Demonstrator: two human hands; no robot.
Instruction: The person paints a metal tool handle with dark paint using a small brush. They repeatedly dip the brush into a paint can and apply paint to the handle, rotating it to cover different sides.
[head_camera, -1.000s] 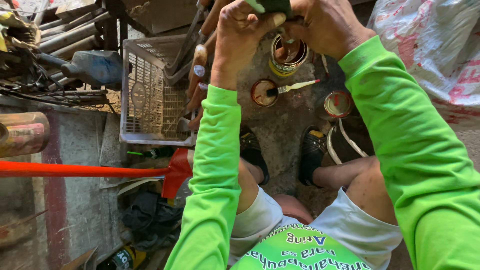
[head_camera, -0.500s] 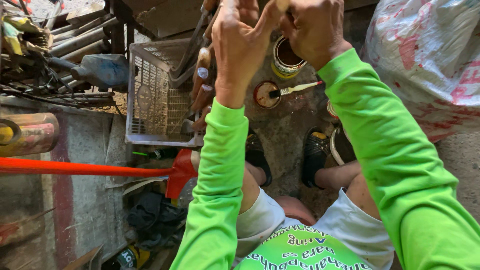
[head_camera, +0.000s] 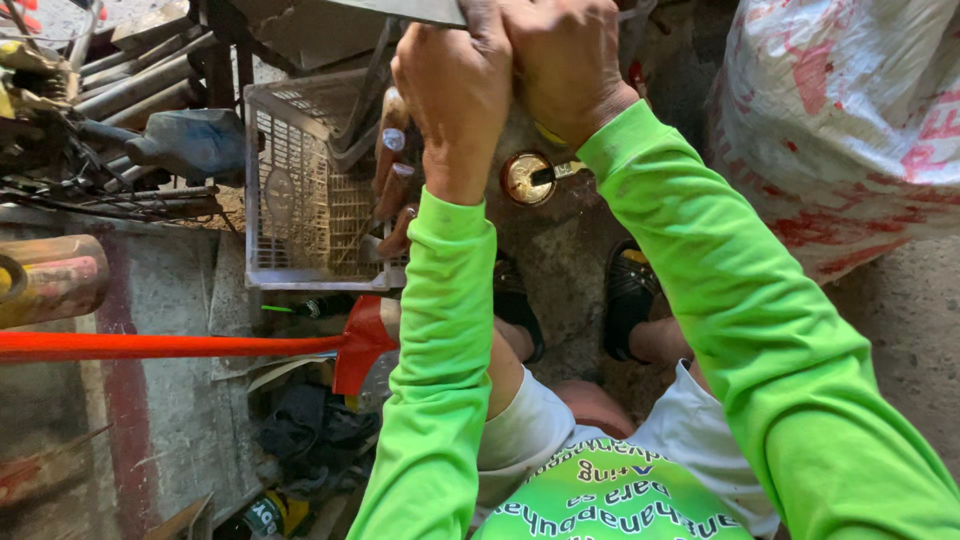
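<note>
Above small tin (head_camera: 527, 178), left hand (head_camera: 455, 95), right hand (head_camera: 565, 65) clasped

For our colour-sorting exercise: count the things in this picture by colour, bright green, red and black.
Bright green sleeves: 2
Red shovel: 1
Black sandals: 2
Total: 5

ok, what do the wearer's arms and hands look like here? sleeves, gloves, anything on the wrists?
Both arms wear bright lime-green long sleeves, smooth stretchy fabric, ending at the wrists. The left hand and right hand are bare: no gloves. No watch, ring or band shows. No markings visible on the sleeves.
</note>
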